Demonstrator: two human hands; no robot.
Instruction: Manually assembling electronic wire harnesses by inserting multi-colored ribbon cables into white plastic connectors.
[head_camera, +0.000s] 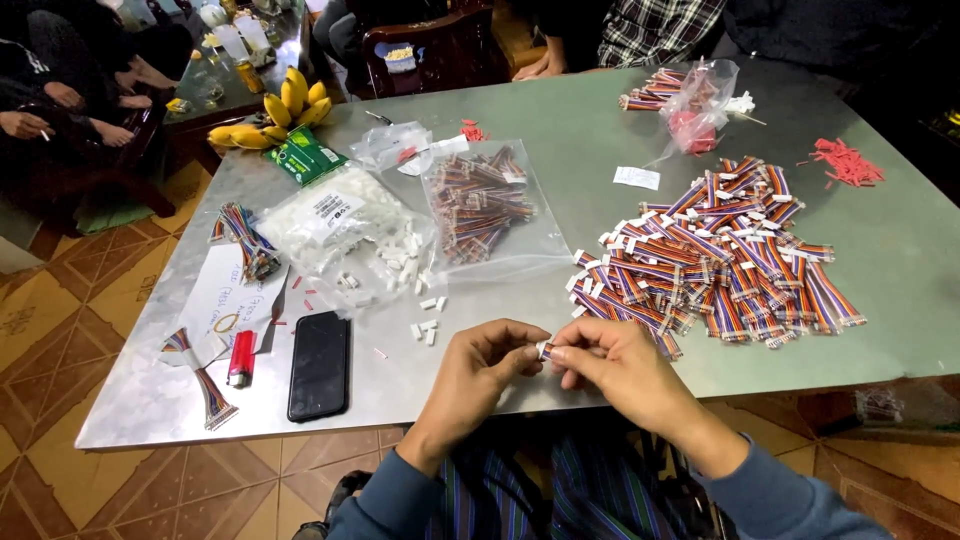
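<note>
Both hands are brought together just over the near edge of the bench, and one short multicoloured ribbon-cable piece is pinched between them. The left hand is closed around the cable's end with thumb and forefinger, and the right hand is curled shut on the other side, its fingertips meeting the same piece. Only the small white-tipped end of the cable is seen between the fingers; whether a connector housing is already seated on it cannot be told.

The step in hand is judged to be the fitting or checking of a connector on this single cable, and a fine, steady pinch with little force would be called for.

Just beyond the left hand, a few loose white plastic connector housings are scattered on the bench, spilled from an open clear bag of them. Beside that, a second clear bag of bundled cables is laid. To the right, near the right hand, a large heap of ribbon-cable pieces is spread. A black phone and a red lighter are lying to the left, well apart from the hands, and bananas are seen at the far corner.
</note>
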